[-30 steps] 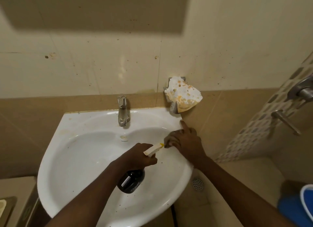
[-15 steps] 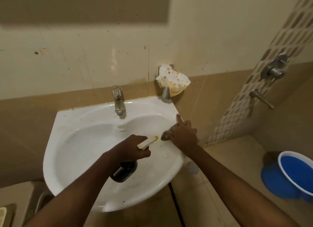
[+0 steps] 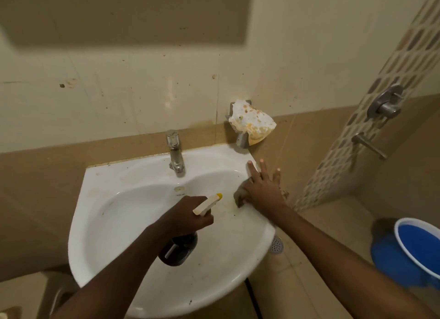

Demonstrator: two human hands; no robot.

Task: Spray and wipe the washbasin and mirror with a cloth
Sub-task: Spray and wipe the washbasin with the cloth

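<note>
- The washbasin (image 3: pixel 133 223), white and speckled with dark spots, is filling the centre of the frame, with a metal tap (image 3: pixel 175 152) standing at its back rim.
- The left hand (image 3: pixel 188 215) is reaching in from the lower left, its grip clamped around the neck of a spray bottle (image 3: pixel 178 248); the bottle's dark body is hanging below the fist over the bowl, and its pale nozzle with a yellow tip is pointing toward the right rim.
- The right hand (image 3: pixel 263 187) is pressing down on the basin's right rim, fingers spread flat and apart, with a brownish cloth (image 3: pixel 240 195) trapped under the palm; only a small edge of it is showing, so it is probably bunched beneath the hand.
- A stained wall-mounted soap dish (image 3: pixel 251 122) is sitting just above the basin's right corner, in the upper middle of the frame.
- A shower valve (image 3: pixel 385 104) is showing at the right on the patterned tile strip.
- A blue bucket (image 3: pixel 414 252) is standing on the floor at the lower right.
</note>
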